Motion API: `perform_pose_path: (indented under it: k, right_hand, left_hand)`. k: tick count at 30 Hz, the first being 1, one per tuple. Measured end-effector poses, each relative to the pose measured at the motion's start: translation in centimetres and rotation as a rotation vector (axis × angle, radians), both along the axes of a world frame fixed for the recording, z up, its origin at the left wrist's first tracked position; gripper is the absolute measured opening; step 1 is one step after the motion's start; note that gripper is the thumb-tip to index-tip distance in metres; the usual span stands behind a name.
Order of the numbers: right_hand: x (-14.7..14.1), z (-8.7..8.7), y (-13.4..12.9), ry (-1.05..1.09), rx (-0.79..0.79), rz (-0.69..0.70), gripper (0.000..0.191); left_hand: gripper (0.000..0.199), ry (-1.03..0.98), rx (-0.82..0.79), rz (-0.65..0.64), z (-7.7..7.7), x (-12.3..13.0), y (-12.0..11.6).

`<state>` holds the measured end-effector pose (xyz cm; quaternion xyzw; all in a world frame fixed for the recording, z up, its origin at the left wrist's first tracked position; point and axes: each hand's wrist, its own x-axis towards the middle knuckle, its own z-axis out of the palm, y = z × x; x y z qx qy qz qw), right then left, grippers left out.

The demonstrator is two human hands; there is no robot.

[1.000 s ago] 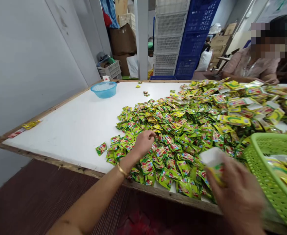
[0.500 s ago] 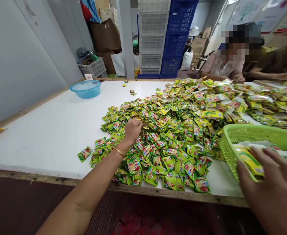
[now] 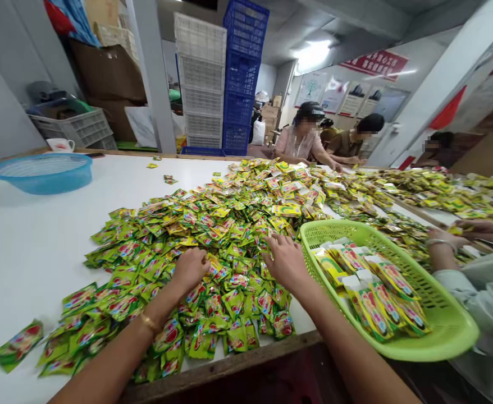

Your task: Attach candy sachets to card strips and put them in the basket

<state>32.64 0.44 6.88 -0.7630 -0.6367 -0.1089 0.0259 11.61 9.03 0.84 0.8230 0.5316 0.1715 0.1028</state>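
Observation:
A broad heap of small green sachets [image 3: 158,269] with red and yellow print covers the white table in front of me. My left hand [image 3: 191,269], with a gold bangle at the wrist, is over the heap with its fingers curled closed; whatever is in them is hidden. Over the heap's right side, my right hand [image 3: 286,261] has its fingers stretched out and apart, with nothing visible held. Beside my right forearm sits a green plastic basket [image 3: 448,336] at the table edge, holding several yellow printed packets [image 3: 373,306].
A blue basket [image 3: 44,178] and a white mug [image 3: 61,145] stand at the back left. White crates [image 3: 200,73] and blue crates [image 3: 242,73] are stacked behind the table. A co-worker's sleeve [image 3: 478,280] is close on the right; other people sit across.
The view has swung right. My right hand has left the basket and come over the sachets. My left hand stays over the heap, fingers still curled.

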Motion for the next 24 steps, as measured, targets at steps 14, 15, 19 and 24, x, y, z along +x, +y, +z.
perform_pose_path:
  k: [14, 15, 19, 24]
  right_hand:
    - [11.0, 0.9, 14.3, -0.086, -0.181, -0.329, 0.037]
    - [11.2, 0.8, 14.4, -0.077, -0.189, -0.323, 0.037]
    - [11.0, 1.4, 14.8, -0.025, -0.182, -0.296, 0.035]
    - [7.5, 3.1, 13.9, 0.103, -0.106, -0.208, 0.039]
  left_hand:
    - [0.019, -0.683, -0.006, 0.136, -5.6, -1.2, -4.7]
    - [0.018, -0.684, -0.008, 0.135, -5.6, -1.1, -4.6]
    - [0.018, -0.725, -0.017, 0.15, -5.5, -0.9, -4.7]
    - [0.018, -0.773, -0.068, 0.177, -4.9, -0.7, -4.9]
